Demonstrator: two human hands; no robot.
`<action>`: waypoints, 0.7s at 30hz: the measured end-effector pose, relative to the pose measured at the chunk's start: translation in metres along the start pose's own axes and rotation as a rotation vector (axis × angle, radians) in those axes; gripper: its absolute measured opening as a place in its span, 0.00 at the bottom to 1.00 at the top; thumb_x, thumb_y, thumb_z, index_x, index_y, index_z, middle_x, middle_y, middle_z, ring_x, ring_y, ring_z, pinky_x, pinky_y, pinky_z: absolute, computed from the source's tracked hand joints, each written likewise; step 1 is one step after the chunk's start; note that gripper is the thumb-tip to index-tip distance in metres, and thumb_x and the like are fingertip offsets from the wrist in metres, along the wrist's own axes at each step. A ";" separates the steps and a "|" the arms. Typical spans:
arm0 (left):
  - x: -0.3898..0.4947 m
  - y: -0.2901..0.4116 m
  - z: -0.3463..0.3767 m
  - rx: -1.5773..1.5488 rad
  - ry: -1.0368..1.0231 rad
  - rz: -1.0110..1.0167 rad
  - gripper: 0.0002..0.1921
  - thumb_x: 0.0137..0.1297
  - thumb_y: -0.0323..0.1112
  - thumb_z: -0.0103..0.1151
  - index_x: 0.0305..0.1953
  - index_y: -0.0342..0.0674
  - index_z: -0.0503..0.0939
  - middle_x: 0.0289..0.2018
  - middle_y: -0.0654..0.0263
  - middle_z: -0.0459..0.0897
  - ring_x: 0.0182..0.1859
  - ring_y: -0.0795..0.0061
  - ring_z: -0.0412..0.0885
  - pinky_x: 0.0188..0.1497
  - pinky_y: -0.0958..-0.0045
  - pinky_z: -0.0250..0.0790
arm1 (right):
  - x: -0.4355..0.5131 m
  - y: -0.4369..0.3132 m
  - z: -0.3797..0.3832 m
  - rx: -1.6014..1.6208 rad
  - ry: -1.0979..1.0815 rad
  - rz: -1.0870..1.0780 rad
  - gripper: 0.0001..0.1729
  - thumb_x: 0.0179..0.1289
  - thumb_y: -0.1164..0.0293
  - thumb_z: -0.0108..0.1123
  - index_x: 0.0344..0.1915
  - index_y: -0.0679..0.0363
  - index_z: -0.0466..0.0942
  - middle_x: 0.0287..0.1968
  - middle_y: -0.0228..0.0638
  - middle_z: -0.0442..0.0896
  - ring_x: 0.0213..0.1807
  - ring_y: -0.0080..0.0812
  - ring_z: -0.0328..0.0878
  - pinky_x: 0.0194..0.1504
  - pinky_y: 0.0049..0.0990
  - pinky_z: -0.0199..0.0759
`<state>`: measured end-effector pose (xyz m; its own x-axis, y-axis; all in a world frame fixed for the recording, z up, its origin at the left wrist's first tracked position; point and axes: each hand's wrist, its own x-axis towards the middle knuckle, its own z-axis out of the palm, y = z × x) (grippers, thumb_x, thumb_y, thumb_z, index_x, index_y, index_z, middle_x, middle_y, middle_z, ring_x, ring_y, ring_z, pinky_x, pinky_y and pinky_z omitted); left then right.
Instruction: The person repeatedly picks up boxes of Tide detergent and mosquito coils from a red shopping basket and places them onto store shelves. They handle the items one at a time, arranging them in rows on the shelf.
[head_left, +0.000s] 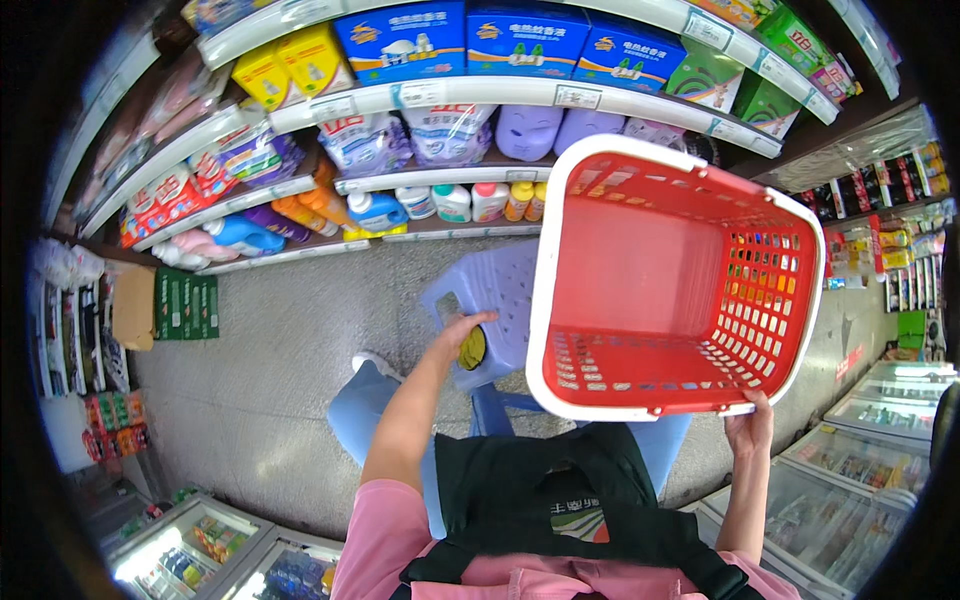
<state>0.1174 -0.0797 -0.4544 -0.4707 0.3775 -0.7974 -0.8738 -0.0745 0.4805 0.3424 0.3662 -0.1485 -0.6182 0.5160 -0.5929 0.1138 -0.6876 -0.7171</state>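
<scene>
My right hand (750, 427) grips the white rim of a red plastic shopping basket (637, 262) at its near right corner. No goods show inside the basket, which is tilted so that I look into it. My left hand (457, 336) is at the near left part of a light purple plastic stool (495, 277), with its thumb and fingers around a yellow-green cloth or sponge-like item (472, 348); how firmly it holds this is hard to tell. The basket hides the stool's right part. A dark apron (525, 480) covers my lap.
Shelves ahead hold blue boxes (401, 45), detergent bags (450, 135) and bottles (375, 211). A cardboard box (135, 307) and a green carton (187, 304) stand on the floor at left. Glass-topped freezers (840, 510) line the right; another freezer (195, 547) is at the lower left.
</scene>
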 end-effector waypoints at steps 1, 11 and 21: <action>0.021 0.001 0.010 0.045 0.004 -0.013 0.35 0.55 0.42 0.78 0.59 0.28 0.78 0.50 0.50 0.87 0.48 0.57 0.89 0.53 0.62 0.82 | -0.003 0.001 0.003 -0.019 0.024 -0.023 0.34 0.58 0.80 0.58 0.67 0.68 0.67 0.63 0.48 0.80 0.63 0.48 0.80 0.62 0.46 0.81; 0.140 -0.005 0.025 0.020 0.010 0.059 0.39 0.64 0.58 0.68 0.66 0.31 0.73 0.55 0.54 0.84 0.55 0.59 0.85 0.60 0.59 0.78 | 0.026 0.038 0.055 -0.125 0.106 0.156 0.35 0.58 0.77 0.59 0.67 0.67 0.66 0.63 0.49 0.80 0.63 0.48 0.80 0.65 0.49 0.78; 0.063 0.020 -0.035 -0.451 0.154 0.118 0.41 0.69 0.64 0.61 0.68 0.33 0.72 0.56 0.56 0.84 0.57 0.60 0.83 0.63 0.59 0.76 | 0.096 0.128 0.055 -0.055 0.070 0.340 0.28 0.64 0.77 0.58 0.65 0.67 0.68 0.61 0.47 0.81 0.61 0.46 0.82 0.65 0.49 0.78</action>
<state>0.0663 -0.0899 -0.5075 -0.5528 0.2037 -0.8081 -0.7629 -0.5138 0.3924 0.2548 0.2996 -0.2767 -0.4829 0.2973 -0.8237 0.3473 -0.7985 -0.4918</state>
